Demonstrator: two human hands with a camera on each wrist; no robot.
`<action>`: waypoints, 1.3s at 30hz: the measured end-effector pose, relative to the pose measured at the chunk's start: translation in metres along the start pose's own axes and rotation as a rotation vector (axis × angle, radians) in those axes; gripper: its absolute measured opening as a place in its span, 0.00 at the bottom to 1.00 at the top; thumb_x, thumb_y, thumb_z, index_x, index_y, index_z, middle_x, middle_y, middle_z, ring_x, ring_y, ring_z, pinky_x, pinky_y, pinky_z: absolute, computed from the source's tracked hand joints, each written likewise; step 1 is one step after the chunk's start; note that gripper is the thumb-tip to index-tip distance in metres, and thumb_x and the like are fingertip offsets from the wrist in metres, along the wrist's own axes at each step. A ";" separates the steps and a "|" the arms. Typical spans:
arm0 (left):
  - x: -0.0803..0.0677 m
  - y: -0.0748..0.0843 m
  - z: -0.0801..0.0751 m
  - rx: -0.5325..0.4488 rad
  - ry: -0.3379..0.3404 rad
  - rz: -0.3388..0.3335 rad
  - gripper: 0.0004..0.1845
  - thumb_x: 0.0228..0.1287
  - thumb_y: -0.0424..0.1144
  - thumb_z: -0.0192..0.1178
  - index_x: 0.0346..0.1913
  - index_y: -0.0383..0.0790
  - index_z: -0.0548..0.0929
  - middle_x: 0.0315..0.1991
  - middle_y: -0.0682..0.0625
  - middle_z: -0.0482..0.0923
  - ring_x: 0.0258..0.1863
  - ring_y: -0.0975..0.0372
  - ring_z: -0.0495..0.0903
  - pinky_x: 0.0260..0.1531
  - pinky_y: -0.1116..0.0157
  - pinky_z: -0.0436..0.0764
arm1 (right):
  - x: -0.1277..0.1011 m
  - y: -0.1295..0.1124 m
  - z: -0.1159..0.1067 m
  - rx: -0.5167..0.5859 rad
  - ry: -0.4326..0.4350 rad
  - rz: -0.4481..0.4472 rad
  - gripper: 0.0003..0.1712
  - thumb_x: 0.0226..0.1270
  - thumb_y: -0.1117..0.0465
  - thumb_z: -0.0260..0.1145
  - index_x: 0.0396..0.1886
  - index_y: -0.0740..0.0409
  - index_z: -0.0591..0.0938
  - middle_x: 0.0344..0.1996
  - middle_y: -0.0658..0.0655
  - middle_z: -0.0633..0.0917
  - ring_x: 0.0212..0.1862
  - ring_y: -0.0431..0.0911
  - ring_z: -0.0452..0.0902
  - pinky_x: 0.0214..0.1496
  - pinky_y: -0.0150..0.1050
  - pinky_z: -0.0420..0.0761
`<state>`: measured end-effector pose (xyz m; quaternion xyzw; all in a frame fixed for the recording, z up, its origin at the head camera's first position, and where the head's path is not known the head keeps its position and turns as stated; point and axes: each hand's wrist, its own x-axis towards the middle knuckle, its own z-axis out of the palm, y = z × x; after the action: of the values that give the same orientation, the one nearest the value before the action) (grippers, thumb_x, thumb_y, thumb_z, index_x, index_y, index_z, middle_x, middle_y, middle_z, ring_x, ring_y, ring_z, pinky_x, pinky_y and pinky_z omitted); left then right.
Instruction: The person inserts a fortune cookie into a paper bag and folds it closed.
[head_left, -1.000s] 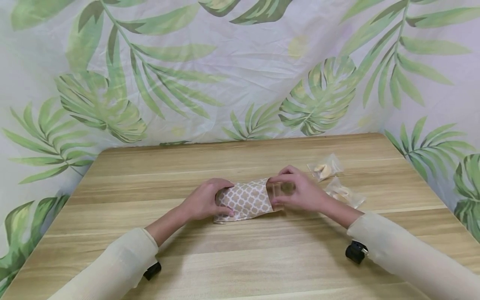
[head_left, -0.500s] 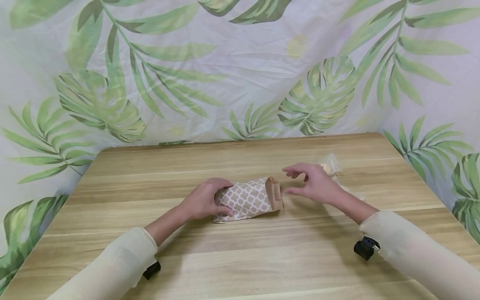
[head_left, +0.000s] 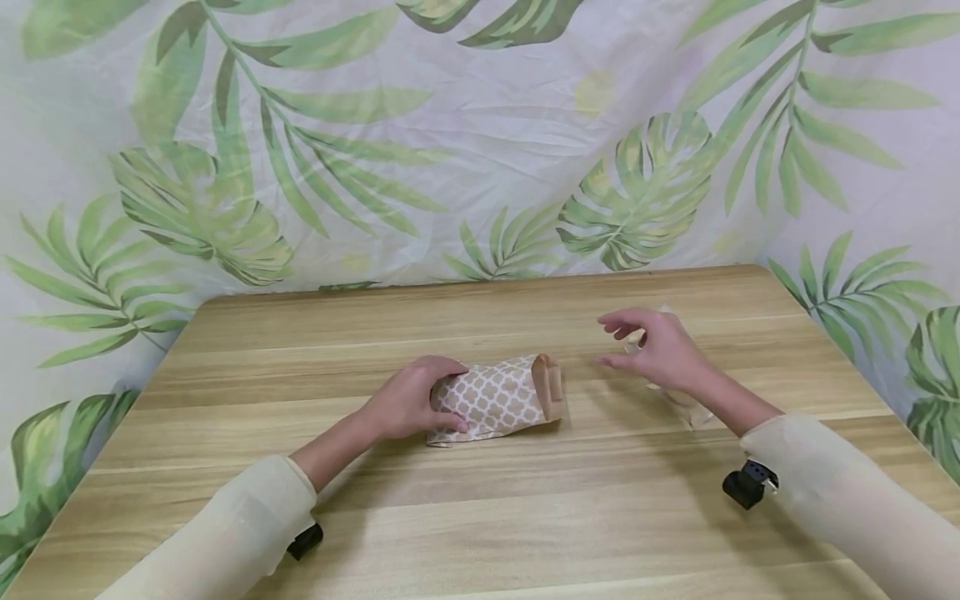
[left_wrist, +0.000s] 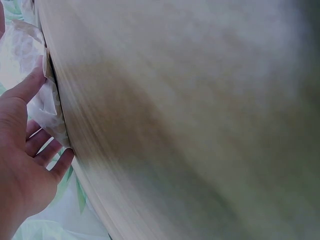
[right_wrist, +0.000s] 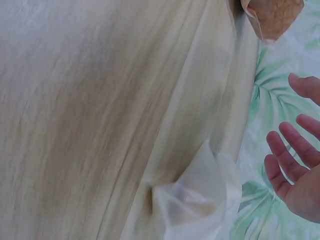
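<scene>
A tan paper bag (head_left: 495, 396) with a white lattice pattern lies on its side in the head view, its open mouth facing right. My left hand (head_left: 408, 400) grips its left end, thumb on the near side and fingers over the far side. To the right of the mouth, my right hand (head_left: 663, 350) hovers with fingers and thumb apart, holding nothing. Beneath its wrist sits a fortune cookie in a clear wrapper (head_left: 693, 414), partly covered. A second wrapped cookie is mostly hidden behind that hand. The right wrist view shows a clear wrapper (right_wrist: 195, 205) and the bag's brown mouth (right_wrist: 275, 17).
Everything lies on a wood-grain table (head_left: 480, 517). A leaf-print cloth (head_left: 480, 150) hangs behind its far edge. Small black devices are strapped under the left wrist (head_left: 305, 542) and the right wrist (head_left: 746, 485).
My right hand has come out of the bag's mouth and moved right, over the wrapped cookies, with its fingers spread. My left hand and the bag have stayed in place.
</scene>
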<state>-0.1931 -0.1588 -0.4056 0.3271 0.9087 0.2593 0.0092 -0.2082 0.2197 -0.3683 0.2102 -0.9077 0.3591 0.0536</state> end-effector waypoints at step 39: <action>-0.001 -0.001 0.000 0.007 -0.001 -0.004 0.43 0.47 0.51 0.84 0.63 0.32 0.81 0.61 0.40 0.82 0.65 0.46 0.77 0.67 0.48 0.74 | 0.000 0.036 -0.027 -0.258 0.054 0.286 0.40 0.58 0.53 0.79 0.61 0.77 0.77 0.56 0.77 0.76 0.55 0.68 0.75 0.53 0.62 0.78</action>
<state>-0.1927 -0.1598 -0.4059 0.3252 0.9103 0.2558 0.0092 -0.2245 0.2615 -0.3714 0.0605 -0.9651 0.2494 0.0529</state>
